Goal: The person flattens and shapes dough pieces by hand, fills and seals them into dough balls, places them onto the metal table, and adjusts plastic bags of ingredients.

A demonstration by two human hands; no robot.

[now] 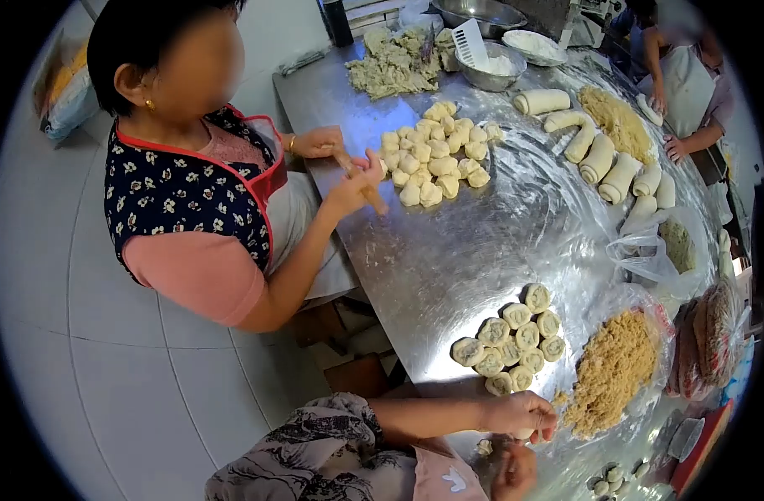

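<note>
My left hand (524,415) is closed, its fingers pinching a small pale dough piece (522,433) above the table's near edge. Just below it, my right hand (514,472) is smeared by motion, and its fingers do not show clearly. A small scrap of dough (485,447) lies on the metal table (449,275) beside my hands. Beyond my left hand sits a group of round filled dough pieces (510,351), with dark filling showing through some. To the right is a heap of brown crumbly filling (613,371) on clear plastic.
At left, a co-worker (223,209) handles a thin stick (361,179) beside piled dough balls (436,154). Rolled dough logs (620,178) lie at the far right, near another person (687,92). Bowls (492,71) and a greenish mass (394,63) stand at the back.
</note>
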